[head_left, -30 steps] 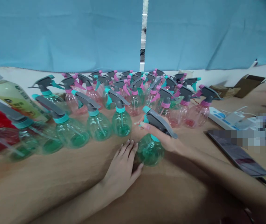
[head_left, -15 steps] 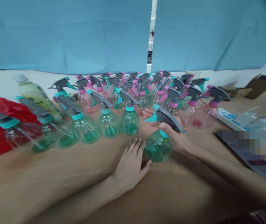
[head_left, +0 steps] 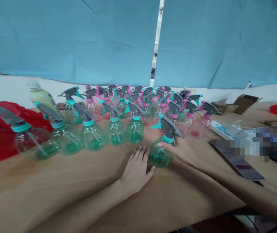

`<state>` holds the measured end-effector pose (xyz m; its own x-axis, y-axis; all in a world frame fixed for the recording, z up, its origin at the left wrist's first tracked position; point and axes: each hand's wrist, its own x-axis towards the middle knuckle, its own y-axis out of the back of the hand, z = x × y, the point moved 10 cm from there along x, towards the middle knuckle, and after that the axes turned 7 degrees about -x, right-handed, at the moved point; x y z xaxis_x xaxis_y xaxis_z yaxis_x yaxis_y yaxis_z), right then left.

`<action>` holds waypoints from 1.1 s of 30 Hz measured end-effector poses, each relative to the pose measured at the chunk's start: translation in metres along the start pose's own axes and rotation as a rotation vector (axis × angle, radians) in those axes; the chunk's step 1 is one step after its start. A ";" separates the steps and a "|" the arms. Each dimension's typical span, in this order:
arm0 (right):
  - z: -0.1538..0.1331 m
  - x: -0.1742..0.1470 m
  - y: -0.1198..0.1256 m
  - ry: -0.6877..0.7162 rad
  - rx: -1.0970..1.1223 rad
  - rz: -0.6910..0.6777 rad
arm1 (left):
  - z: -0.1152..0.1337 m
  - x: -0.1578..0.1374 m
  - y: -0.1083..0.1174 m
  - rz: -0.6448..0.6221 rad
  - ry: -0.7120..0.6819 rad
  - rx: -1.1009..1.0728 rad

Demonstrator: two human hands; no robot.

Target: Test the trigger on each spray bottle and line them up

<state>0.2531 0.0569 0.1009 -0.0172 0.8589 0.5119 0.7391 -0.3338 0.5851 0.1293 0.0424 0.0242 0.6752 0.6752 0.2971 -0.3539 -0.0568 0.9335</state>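
My right hand (head_left: pixel 180 150) is wrapped round the upper body of a green spray bottle (head_left: pixel 161 157), its thumb in front just under the turquoise collar and its other fingers mostly hidden behind. This bottle stands upright on the table, with a grey and turquoise trigger head. My left hand (head_left: pixel 136 170) lies flat on the wood to the left of its base, fingers stretched out; whether it touches the bottle I cannot tell. Leftward runs a row of similar green spray bottles, the nearest one (head_left: pixel 135 131) just beyond my left fingertips.
Behind stand many pink and green spray bottles (head_left: pixel 93 110) in a cluster. A red plastic bag (head_left: pixel 0 139) and a capped bottle (head_left: pixel 42 98) are at left. At right lie a dark tablet-like slab (head_left: pixel 237 160), a white power strip (head_left: pixel 222 131) and an open cardboard box (head_left: pixel 246 104).
My right hand has shifted from the bottle's trigger head and neck down onto its upper body. The left hand has hardly moved. The view has turned slightly.
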 end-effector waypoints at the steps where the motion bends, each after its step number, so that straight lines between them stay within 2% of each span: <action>1: 0.000 -0.005 0.000 0.023 -0.027 -0.004 | 0.000 0.000 0.000 0.007 -0.002 -0.001; 6: -0.001 -0.023 0.006 0.132 -0.182 0.037 | 0.000 0.000 0.001 0.032 -0.018 -0.009; 11: -0.003 -0.023 0.012 0.133 -0.347 0.093 | -0.001 0.001 0.003 0.058 -0.017 -0.002; 20: 0.009 0.008 0.006 0.086 -0.322 0.073 | 0.000 0.001 0.009 0.093 0.000 0.031; 26: 0.017 0.033 -0.002 0.020 -0.322 0.105 | -0.001 0.002 0.006 0.068 -0.015 0.038; 33: 0.025 0.057 -0.015 0.045 -0.328 0.093 | -0.004 0.001 0.003 0.023 -0.008 0.016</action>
<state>0.2577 0.1207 0.1055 0.0050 0.8031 0.5959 0.4827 -0.5238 0.7019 0.1263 0.0461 0.0261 0.6721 0.6675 0.3205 -0.3593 -0.0844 0.9294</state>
